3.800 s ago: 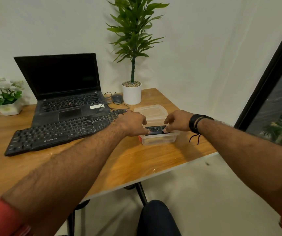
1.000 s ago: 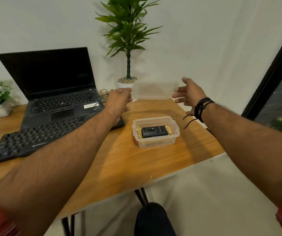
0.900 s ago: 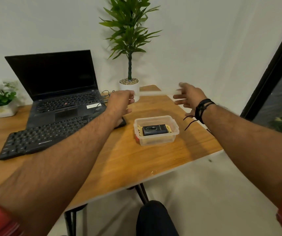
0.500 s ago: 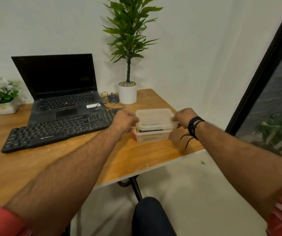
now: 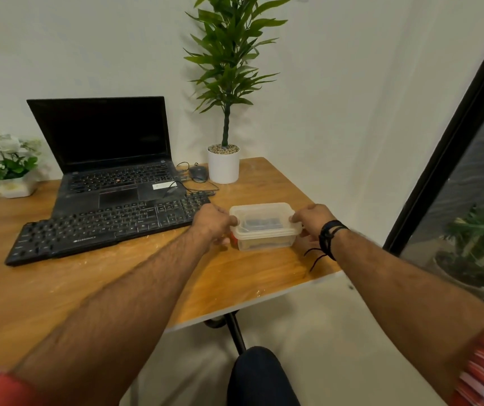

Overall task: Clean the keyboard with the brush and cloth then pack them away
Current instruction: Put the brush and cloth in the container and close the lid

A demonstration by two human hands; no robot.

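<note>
Translucent plastic forms the small storage box (image 5: 264,240) that sits near the right front corner of the wooden table (image 5: 59,288), with its lid (image 5: 262,213) lying on top. Through the lid a dark oblong item (image 5: 260,222) shows inside; what it is cannot be told, and neither brush nor cloth can be made out. The left hand (image 5: 213,224) grips the left end of the box and lid, fingers curled round the rim. The right hand (image 5: 311,219) grips the right end the same way, thumb on the lid edge; a black band (image 5: 330,234) circles that wrist, a cord hanging from it. Just left of the box lies the black keyboard (image 5: 106,227), its right end close to the left hand. Behind the keyboard, further from the box, an open laptop (image 5: 109,159) stands with a dark screen. Beyond the box are a mouse (image 5: 198,172) and a tall green plant in a white pot (image 5: 223,165). Far left of the box, white flowers (image 5: 3,156) sit in a low pot
</note>
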